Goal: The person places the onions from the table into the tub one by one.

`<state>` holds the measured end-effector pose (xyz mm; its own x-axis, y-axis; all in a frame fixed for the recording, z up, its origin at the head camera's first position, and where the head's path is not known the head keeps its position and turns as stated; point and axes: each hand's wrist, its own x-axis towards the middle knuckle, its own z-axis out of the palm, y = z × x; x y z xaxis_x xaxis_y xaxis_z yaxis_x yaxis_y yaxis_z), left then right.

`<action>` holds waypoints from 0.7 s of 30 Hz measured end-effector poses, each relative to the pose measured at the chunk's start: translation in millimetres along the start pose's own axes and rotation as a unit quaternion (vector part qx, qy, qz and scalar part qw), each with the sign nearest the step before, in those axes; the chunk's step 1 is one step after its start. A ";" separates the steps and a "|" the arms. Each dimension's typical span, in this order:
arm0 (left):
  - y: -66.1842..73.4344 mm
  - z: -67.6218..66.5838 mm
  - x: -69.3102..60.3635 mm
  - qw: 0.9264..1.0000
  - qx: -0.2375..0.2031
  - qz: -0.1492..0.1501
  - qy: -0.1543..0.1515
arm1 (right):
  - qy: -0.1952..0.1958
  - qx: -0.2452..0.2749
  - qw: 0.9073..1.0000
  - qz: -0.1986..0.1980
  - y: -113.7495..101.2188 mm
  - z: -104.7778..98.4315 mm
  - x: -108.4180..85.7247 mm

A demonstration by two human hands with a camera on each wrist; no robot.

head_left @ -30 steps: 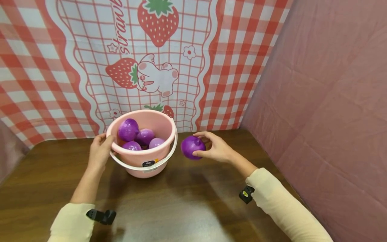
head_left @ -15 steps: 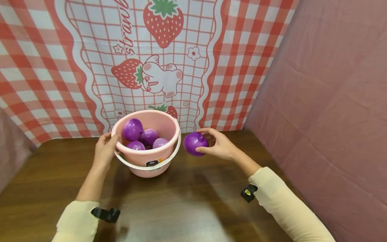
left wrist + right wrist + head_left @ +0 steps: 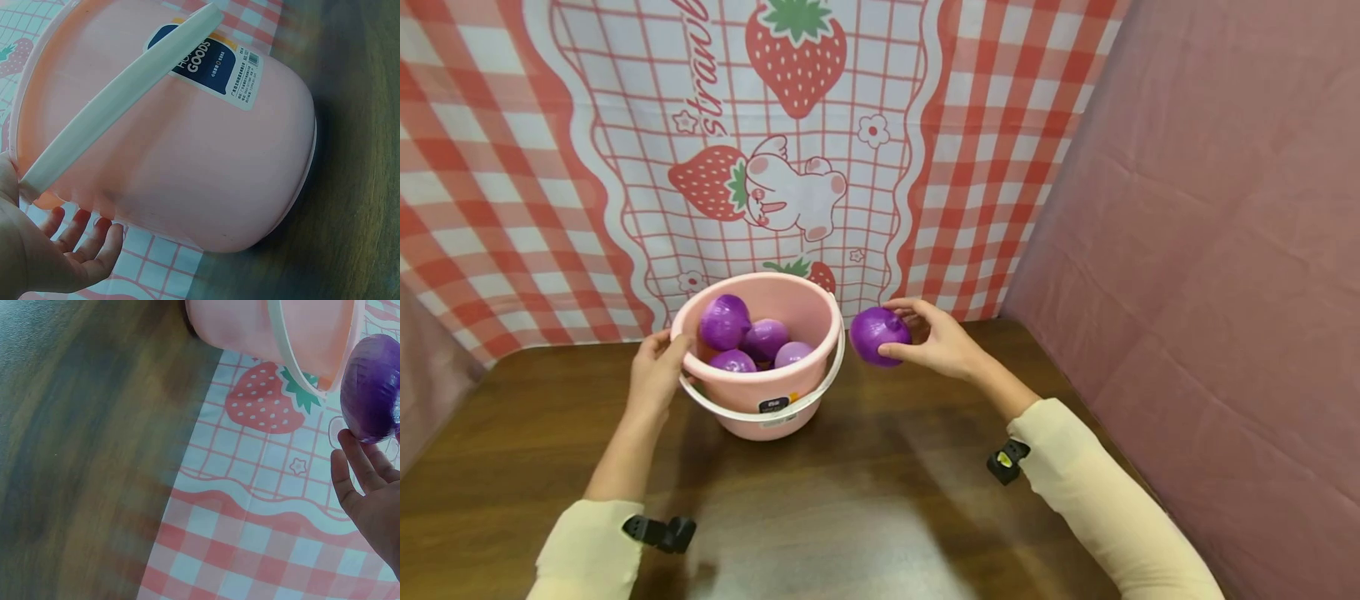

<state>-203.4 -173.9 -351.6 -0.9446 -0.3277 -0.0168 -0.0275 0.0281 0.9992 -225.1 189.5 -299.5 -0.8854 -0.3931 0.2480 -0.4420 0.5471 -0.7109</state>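
Observation:
In the head view, a pink bucket (image 3: 760, 387) with a white handle (image 3: 837, 354) stands upright on the table. Inside it lie several purple onions (image 3: 725, 322). My left hand (image 3: 655, 372) grips the bucket's left rim, thumb at the top; the left wrist view shows its fingers (image 3: 94, 247) curled at the bucket's side. To the right of the bucket, my right hand (image 3: 942, 340) holds another purple onion (image 3: 874, 336) between thumb and fingers, off the table and apart from the bucket. In the right wrist view that onion (image 3: 370, 387) is cut off by the frame edge.
Brown wooden table (image 3: 820, 517) extends in front of the bucket. Behind hangs a red-and-white checked cloth (image 3: 977, 167) with strawberry prints, close to the bucket's back. A pink cloth wall (image 3: 1210, 208) borders the right side.
My right hand has lifted the onion higher and brought it slightly closer to the bucket. The left hand keeps its hold on the rim, and the bucket stays in place.

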 end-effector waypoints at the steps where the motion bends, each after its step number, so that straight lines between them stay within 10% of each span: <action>1: 0.2 -0.3 0.0 1.000 0.000 0.000 0.001 | 0.000 0.002 1.000 0.001 -1.2 0.0 1.1; 21: -1.0 -2.1 1.2 1.000 -0.003 -0.006 -0.003 | 0.006 0.010 1.000 -0.014 -18.8 -0.4 22.8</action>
<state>-203.8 -176.3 -352.5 -0.9459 -0.3231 -0.0287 -0.0369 0.0193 0.9991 -237.1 170.5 -280.1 -0.8741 -0.3989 0.2770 -0.4647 0.5211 -0.7159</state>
